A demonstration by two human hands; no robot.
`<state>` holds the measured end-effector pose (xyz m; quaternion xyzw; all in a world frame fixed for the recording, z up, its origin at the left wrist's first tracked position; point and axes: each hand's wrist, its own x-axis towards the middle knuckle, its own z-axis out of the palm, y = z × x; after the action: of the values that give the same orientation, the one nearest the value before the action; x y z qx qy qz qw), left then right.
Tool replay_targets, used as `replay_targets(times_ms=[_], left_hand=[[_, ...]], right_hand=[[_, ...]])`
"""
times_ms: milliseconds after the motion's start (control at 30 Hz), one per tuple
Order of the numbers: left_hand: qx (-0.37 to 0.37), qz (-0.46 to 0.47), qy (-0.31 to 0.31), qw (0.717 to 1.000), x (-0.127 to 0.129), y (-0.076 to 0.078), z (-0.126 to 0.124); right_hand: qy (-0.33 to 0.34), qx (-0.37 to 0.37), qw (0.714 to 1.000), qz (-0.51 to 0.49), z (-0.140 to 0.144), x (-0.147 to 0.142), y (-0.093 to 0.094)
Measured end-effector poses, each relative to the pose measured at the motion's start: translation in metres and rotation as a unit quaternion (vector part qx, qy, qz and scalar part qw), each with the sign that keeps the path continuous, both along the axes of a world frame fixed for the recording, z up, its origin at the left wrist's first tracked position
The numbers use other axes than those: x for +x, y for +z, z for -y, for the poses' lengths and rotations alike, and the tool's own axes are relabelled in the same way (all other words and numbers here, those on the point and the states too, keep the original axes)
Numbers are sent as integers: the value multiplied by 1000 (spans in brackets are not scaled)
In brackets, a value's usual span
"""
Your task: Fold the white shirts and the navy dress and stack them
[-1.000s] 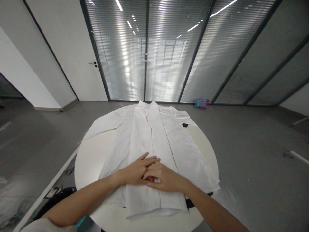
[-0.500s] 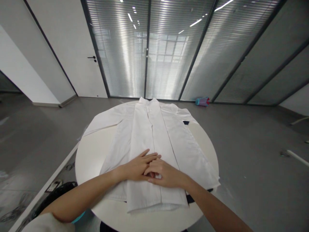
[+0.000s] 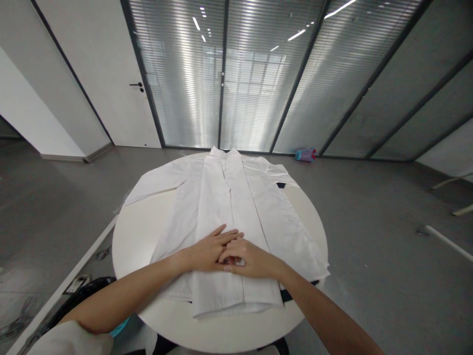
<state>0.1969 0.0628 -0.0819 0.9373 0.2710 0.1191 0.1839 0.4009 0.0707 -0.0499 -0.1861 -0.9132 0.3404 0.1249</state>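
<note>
A white collared shirt (image 3: 254, 217) lies spread on a round white table (image 3: 125, 246), its collar at the far edge and its hem toward me. My left hand (image 3: 209, 251) rests palm down on the lower front of the shirt, fingers stretched out to the right. Overlapping its fingertips, my right hand (image 3: 249, 259) has its fingers curled in toward the thumb at the front opening. Whatever sits between the right fingertips is hidden by the hands.
Behind the table stand a glass partition with blinds (image 3: 251, 84) and a white door (image 3: 111, 74). A blue and pink bin (image 3: 306, 155) lies on the floor by the glass. At lower left are a black bag (image 3: 92, 286) and a floor socket (image 3: 77, 284).
The view has shifted slightly, so everything sits a little further left and up. Both hands keep to the same spot on the shirt, with only slight movement of the right fingers.
</note>
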Motion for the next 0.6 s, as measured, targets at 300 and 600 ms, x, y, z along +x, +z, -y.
replay_targets(times_ms=[300,600], left_hand=[[-6,-6,3,1000,1,4,0],[2,-4,-1,1000,0,2,0]], right_hand=[[6,-14,1000,14,0,2,3],[8,-30,999,6,1,2,8]])
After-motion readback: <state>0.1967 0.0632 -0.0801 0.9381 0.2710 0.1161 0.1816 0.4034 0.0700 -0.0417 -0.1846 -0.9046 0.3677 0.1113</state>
